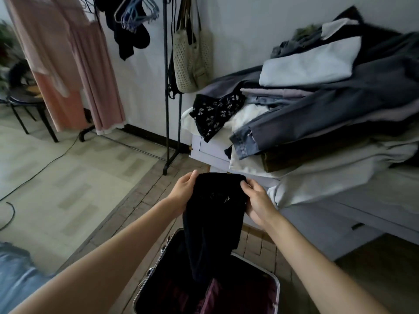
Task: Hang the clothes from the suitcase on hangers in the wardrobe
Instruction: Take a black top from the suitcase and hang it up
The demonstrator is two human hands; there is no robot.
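I hold a black garment up in front of me over the open suitcase at the bottom of the view. My left hand grips its upper left edge and my right hand grips its upper right edge. The garment's lower end hangs down into the suitcase, where dark and maroon cloth lies. A black metal clothes rack stands ahead, with pink dresses, a dark garment and empty blue hangers on it.
A pile of folded clothes covers the low white cabinet on the right. A knitted bag hangs from the rack's post. A chair stands at the far left and a black cable runs across the floor.
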